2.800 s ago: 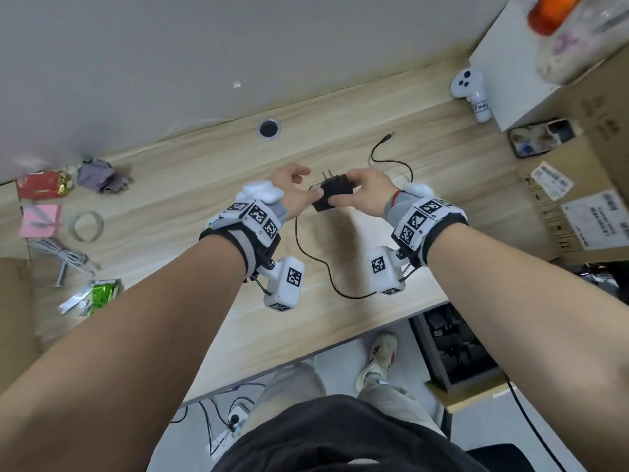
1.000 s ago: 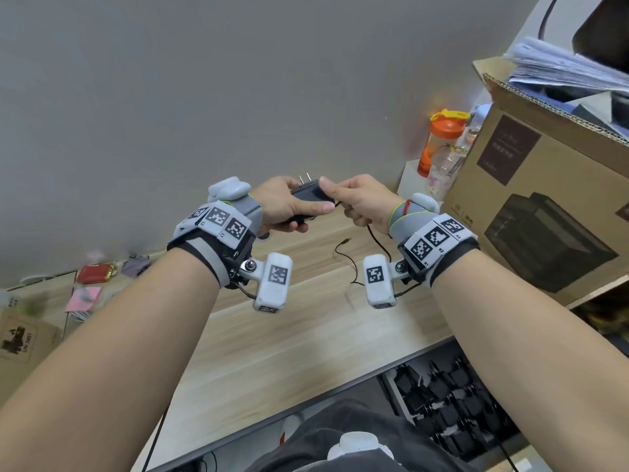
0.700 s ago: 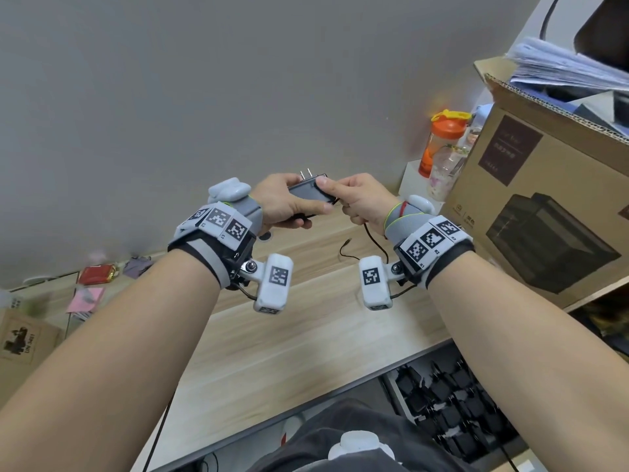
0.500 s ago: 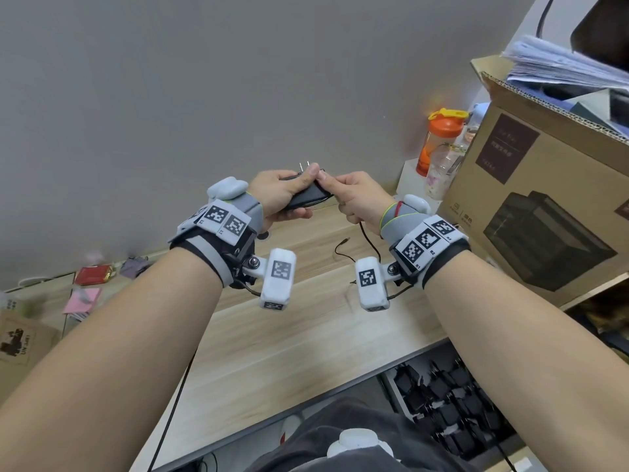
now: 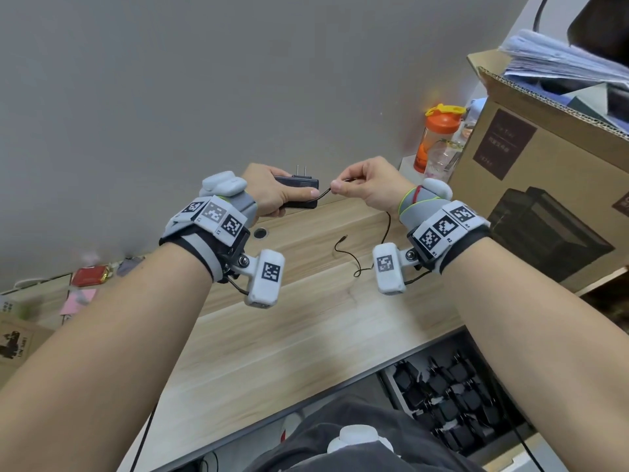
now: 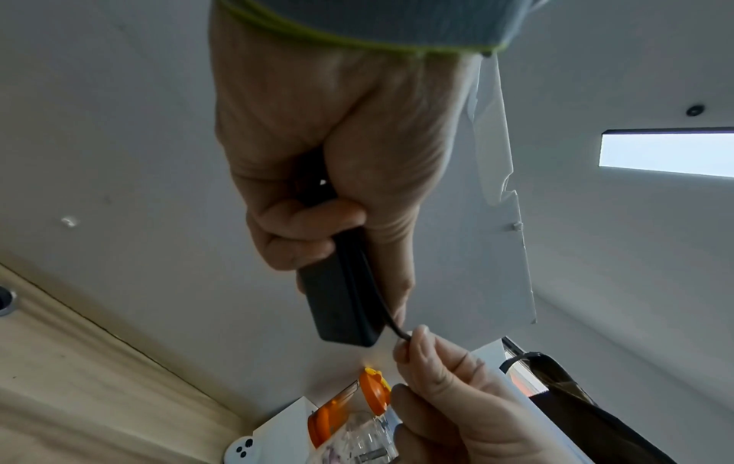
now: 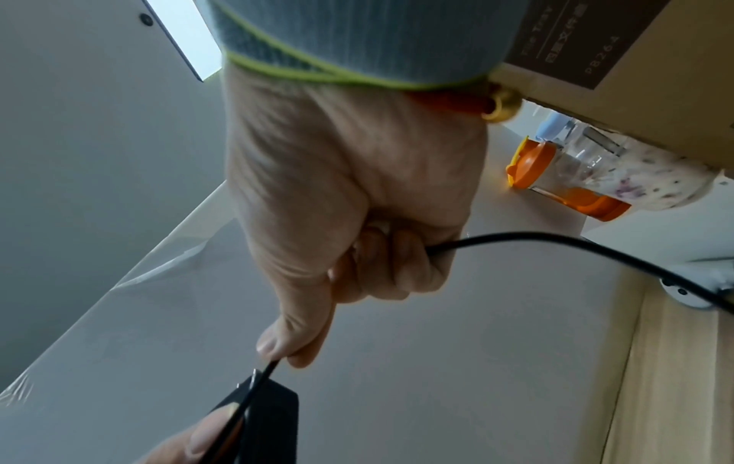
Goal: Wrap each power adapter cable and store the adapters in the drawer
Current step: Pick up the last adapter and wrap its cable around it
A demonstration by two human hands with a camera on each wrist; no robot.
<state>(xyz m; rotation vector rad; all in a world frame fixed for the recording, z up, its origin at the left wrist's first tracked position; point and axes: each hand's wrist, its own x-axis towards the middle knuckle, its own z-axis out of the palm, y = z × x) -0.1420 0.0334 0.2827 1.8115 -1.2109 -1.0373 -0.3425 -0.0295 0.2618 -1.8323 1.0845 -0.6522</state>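
My left hand [image 5: 272,194] grips a black power adapter [image 5: 299,195] above the desk, prongs pointing up; the same adapter [image 6: 337,301] fills the left wrist view. Its thin black cable [image 5: 323,193] leaves the right end and is pinched between thumb and forefinger of my right hand [image 5: 364,185], a short way from the adapter. The cable [image 7: 556,241] runs through that fist, then hangs down to the wooden desk [image 5: 272,342], where its plug tip [image 5: 344,237] lies. An open drawer [image 5: 452,403] under the desk edge holds several black adapters.
A large cardboard box [image 5: 551,185] stands at the right, with an orange-lidded bottle [image 5: 439,137] beside it. A grommet hole [image 5: 260,233] is in the desk. Red and pink small items [image 5: 88,277] lie far left. A grey wall is behind.
My right hand has slid off the adapter's end and now pinches the cable a little to the right. Earlier the adapter was lifted from the desk.
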